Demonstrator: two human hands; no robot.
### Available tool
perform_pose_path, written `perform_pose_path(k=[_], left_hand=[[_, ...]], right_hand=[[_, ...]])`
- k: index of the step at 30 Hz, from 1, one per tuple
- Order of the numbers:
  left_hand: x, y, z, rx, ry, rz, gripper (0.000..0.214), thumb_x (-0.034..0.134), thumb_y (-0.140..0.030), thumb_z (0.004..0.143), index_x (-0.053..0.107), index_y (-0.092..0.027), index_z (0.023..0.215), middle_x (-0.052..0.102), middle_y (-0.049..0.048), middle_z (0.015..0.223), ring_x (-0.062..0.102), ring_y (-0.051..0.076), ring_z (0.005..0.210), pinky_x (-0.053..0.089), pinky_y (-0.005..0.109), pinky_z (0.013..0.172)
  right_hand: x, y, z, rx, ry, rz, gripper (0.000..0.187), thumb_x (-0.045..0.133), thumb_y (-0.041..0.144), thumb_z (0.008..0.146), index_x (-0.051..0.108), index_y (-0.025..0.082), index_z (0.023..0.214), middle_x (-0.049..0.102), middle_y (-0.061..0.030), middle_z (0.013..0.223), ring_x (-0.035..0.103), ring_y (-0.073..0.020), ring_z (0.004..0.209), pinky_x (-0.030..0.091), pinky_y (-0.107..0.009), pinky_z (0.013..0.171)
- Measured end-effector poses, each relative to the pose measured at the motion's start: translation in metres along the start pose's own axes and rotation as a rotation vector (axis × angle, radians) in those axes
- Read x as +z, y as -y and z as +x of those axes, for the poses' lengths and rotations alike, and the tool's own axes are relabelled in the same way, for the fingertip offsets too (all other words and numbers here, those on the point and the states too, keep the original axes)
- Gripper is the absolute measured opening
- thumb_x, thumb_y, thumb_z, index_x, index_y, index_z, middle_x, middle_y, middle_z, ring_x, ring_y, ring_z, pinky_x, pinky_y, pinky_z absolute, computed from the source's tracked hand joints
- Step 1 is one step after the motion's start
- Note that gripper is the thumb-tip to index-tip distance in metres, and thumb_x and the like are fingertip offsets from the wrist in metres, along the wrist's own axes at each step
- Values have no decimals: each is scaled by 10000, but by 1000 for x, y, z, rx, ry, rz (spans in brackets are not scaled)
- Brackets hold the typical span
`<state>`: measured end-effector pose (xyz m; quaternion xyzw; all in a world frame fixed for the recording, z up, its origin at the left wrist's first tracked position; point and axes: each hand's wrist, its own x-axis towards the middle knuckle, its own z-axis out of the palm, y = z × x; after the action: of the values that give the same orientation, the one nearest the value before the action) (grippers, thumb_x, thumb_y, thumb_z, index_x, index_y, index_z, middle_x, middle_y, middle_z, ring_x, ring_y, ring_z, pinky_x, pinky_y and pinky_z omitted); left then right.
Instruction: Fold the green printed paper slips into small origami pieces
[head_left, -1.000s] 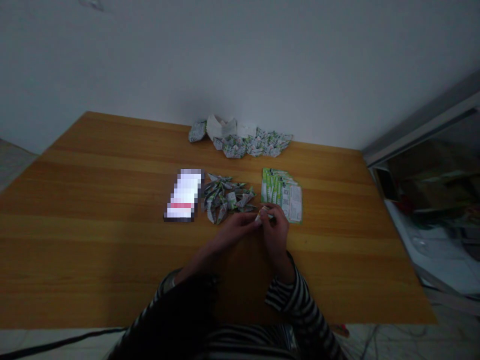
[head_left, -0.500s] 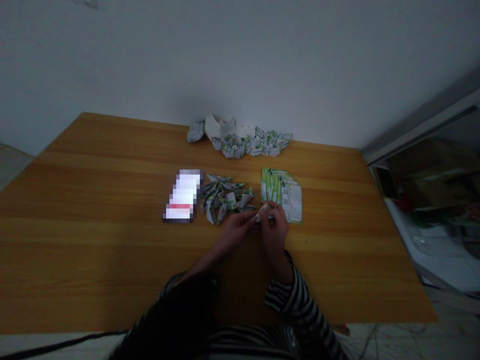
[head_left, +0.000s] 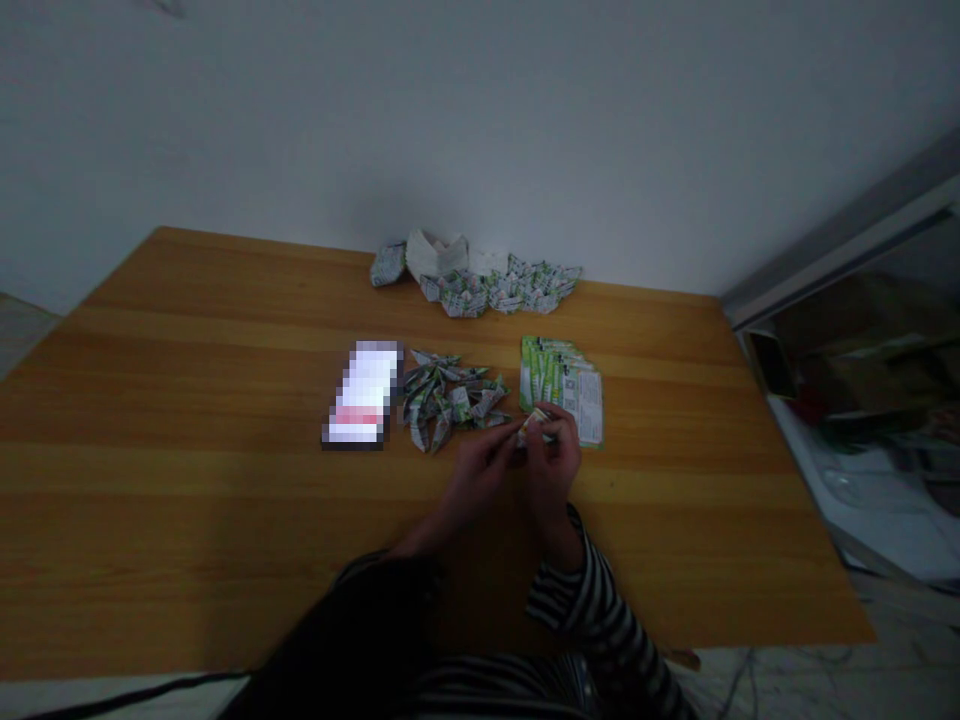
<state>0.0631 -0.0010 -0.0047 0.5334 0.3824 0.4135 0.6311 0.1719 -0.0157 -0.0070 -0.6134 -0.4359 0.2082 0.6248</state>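
Observation:
Both of my hands meet over the middle of the wooden table (head_left: pixel 187 420), pinching one small folded paper piece (head_left: pixel 534 422) between the fingertips. My left hand (head_left: pixel 480 472) grips it from the left, my right hand (head_left: pixel 553 462) from the right. A heap of folded green-and-white paper shapes (head_left: pixel 448 398) lies just left of the hands. A stack of flat green-and-white printed slips (head_left: pixel 564 385) lies just beyond my right hand.
A blurred white rectangular object (head_left: pixel 361 405) lies left of the heap. A second, larger pile of folded papers (head_left: pixel 480 278) sits at the table's far edge against the white wall. A window ledge and clutter are at the right.
The hands have stayed in place, shifting the small paper slightly between the fingertips. The view has tilted a little.

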Motion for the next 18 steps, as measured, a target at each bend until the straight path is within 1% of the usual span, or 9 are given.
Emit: perform_pose_path(k=[3, 6, 8, 10, 12, 14, 16, 18], left_hand=[[2, 0, -2, -22, -36, -69, 402, 565, -370, 916, 658, -139, 1232, 708, 118, 1217, 721, 254, 999, 596, 404, 878], [3, 1, -2, -36, -61, -97, 408, 577, -374, 910, 653, -125, 1224, 720, 121, 1190, 738, 240, 934, 600, 415, 877], [3, 1, -2, -29, -75, -78, 406, 573, -372, 913, 652, -121, 1223, 726, 121, 1175, 740, 237, 929, 599, 414, 883], [2, 2, -2, -11, -92, -41, 398, 574, -361, 914, 655, -118, 1218, 729, 122, 1166, 739, 240, 943, 599, 407, 886], [1, 2, -1, 8, -112, 2, 387, 576, -353, 914, 660, -118, 1210, 734, 120, 1151, 735, 244, 963, 600, 400, 886], [1, 3, -2, 13, -118, 22, 381, 570, -356, 918, 665, -122, 1204, 741, 116, 1126, 734, 247, 966, 606, 395, 874], [2, 4, -2, 7, -103, 5, 383, 560, -365, 923, 665, -130, 1206, 744, 113, 1114, 742, 240, 932, 614, 390, 852], [4, 5, -3, 3, -88, -21, 387, 552, -371, 928, 661, -141, 1219, 744, 109, 1110, 750, 226, 874, 620, 387, 831]], right_hand=[[2, -3, 0, 26, -17, 65, 190, 594, 294, 903, 565, 194, 743, 622, -65, 1037, 592, -209, 1020, 438, -371, 928], [4, -8, -1, 67, -65, 150, 120, 632, 300, 877, 558, 206, 890, 585, -42, 1011, 581, -188, 982, 454, -355, 906], [5, -11, -2, 112, -104, 189, 230, 676, 306, 844, 528, 222, 999, 553, -25, 997, 572, -171, 948, 466, -336, 884], [6, -13, -3, 171, -114, 221, 327, 703, 323, 818, 496, 234, 1056, 546, -21, 1008, 572, -164, 933, 478, -322, 861], [7, -12, -3, 248, -66, 259, 354, 696, 351, 820, 487, 234, 1081, 575, -30, 1022, 590, -165, 922, 494, -322, 843], [7, -10, -3, 316, -1, 281, 344, 664, 381, 843, 501, 221, 1100, 610, -37, 1003, 612, -165, 880, 514, -321, 810], [7, -8, -4, 344, 26, 260, 320, 633, 407, 862, 536, 201, 1087, 627, -40, 965, 619, -164, 834, 527, -311, 765], [6, -7, -4, 335, 19, 221, 320, 618, 425, 869, 564, 189, 1079, 633, -43, 948, 616, -165, 811, 530, -298, 723]])
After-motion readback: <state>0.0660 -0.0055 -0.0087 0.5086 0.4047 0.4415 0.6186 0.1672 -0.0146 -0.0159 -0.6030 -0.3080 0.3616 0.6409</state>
